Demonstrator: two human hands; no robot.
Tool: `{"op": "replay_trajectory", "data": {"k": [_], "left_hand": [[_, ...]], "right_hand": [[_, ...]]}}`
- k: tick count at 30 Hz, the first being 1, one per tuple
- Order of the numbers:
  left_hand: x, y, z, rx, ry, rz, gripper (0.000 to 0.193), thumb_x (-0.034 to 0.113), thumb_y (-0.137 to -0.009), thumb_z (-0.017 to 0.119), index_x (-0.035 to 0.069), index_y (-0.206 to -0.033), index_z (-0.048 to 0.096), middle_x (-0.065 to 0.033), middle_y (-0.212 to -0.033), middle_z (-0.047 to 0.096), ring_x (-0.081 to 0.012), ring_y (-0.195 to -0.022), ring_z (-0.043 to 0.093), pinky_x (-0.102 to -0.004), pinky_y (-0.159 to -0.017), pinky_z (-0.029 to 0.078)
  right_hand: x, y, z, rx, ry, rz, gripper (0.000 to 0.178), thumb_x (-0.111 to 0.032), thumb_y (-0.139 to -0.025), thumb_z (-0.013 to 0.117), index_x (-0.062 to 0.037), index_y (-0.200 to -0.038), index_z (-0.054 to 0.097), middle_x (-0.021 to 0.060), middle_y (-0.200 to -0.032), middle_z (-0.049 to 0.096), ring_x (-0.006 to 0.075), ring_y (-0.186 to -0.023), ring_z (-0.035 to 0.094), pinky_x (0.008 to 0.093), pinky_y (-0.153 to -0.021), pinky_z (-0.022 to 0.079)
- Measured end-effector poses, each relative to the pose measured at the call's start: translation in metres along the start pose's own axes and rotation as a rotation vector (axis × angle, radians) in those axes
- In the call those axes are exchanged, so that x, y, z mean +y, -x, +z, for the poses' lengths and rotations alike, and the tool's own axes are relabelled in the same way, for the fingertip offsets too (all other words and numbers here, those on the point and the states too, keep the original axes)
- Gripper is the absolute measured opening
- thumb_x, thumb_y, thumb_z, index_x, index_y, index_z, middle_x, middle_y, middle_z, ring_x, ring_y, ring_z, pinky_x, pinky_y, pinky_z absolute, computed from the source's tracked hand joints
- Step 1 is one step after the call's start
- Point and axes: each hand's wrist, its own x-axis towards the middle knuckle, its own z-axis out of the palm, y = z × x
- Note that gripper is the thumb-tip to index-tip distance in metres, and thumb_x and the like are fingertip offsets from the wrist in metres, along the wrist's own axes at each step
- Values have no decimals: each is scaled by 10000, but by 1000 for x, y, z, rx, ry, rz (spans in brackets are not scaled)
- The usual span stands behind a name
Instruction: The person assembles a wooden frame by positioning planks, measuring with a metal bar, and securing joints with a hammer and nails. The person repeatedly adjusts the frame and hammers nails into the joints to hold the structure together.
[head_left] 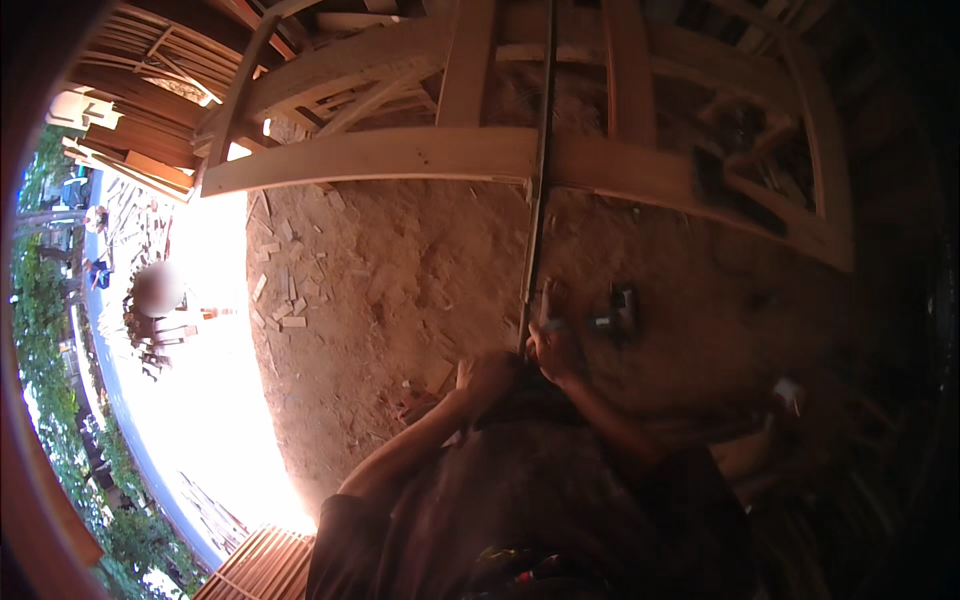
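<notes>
A long, thin metal bar clamp point(538, 235) runs from the far edge of the view across a wooden frame point(360, 168) and down to my body. At its near end, my right hand point(557, 352) is closed, its fingers curled against the bar. Just left of it, my left hand point(490, 375) is also closed at the bar's end; its fingers are partly hidden in shadow. The frame has a broad near rail, upright pieces and curved parts, and it lies beyond my hands. A dark tool-like shape point(735, 195) lies over the frame's right part.
A dark power tool point(615, 312) sits on the dirt floor point(400, 270) right of my hands. Wood offcuts point(290, 300) litter the ground at left. Stacked boards point(140, 110) stand far left, more slats point(260, 565) near left. A blurred person point(158, 290) is outside in bright light.
</notes>
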Motion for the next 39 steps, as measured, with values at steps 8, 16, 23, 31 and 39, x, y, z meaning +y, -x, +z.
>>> {"op": "replay_trajectory", "data": {"k": [8,16,23,31,39], "left_hand": [[-29,1,-7,-172,57,-17,299,282,-954,577,61,-1049,754,-231,-1048,740,-382,-1020,723,-517,-868,566],[-87,-10,-76,-205,149,189,330,296,-957,602,85,-1198,686,-176,-1185,704,-393,-1049,696,-472,-926,542],[-244,-20,-126,76,309,126,303,44,-932,617,83,-1213,724,-90,-1106,757,-206,-1023,727,-330,-884,567],[-268,-39,-215,219,462,-22,225,109,-956,627,90,-1156,727,-99,-1115,755,-262,-1021,743,-364,-817,581],[-256,-94,-235,231,496,209,212,28,-1025,543,30,-1165,702,-82,-1062,718,-134,-929,706,-297,-776,583]], "right_hand": [[37,-10,15,-53,111,-112,382,-374,-1025,532,-56,-947,729,153,-845,699,337,-830,683,425,-799,525],[123,-11,20,113,252,-88,317,-228,-1011,617,-96,-1299,624,183,-1183,666,356,-1082,641,442,-956,512],[81,9,14,285,201,113,323,-236,-1021,614,-85,-1307,622,170,-1208,663,333,-1112,633,428,-974,507],[19,24,10,547,91,143,332,-246,-1033,611,-73,-1316,619,155,-1235,660,308,-1146,624,411,-996,503],[-83,10,-72,896,117,-43,341,-255,-1044,608,-61,-1324,616,140,-1263,657,282,-1181,615,394,-1018,498]]}}
